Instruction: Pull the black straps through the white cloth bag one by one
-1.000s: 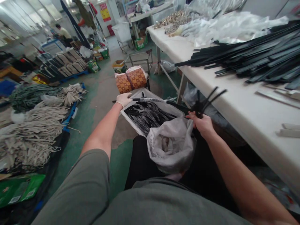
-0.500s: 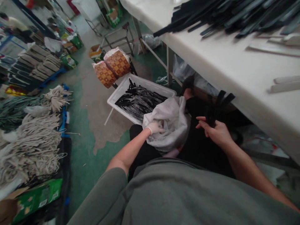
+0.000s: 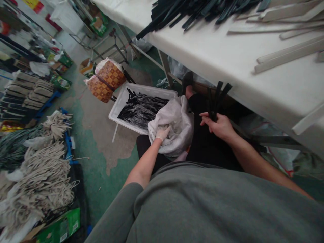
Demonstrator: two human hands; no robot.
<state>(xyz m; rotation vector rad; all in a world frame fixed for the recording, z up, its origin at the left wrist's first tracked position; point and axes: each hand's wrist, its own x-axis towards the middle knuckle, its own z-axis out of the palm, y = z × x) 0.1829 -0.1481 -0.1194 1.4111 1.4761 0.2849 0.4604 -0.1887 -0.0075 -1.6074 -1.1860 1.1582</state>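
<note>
My left hand [image 3: 163,133], in a pale glove, reaches into the mouth of a white woven sack [image 3: 181,116] standing between my legs. Its thumb is spread from the fingers, whose tips are partly hidden in the sack, and I see nothing held there. My right hand [image 3: 218,125] is closed around a small bunch of black strips [image 3: 217,98]; they point upward and fan apart beside the table edge. Just beyond the sack is a white plastic bin [image 3: 115,113] holding many dark strips [image 3: 141,109] that look dusted with white powder.
To my right runs a white-covered table [image 3: 202,54], with black strips [image 3: 182,13] and beige strips [image 3: 288,55] on it. A stool with a checkered cushion [image 3: 106,79] stands behind the bin. Bundled beige cords [image 3: 48,172] lie on a pallet at left.
The view has swung right, showing more of the table. My left hand has shifted within the sack, its thumb now further out. My right hand still grips the black strips.
</note>
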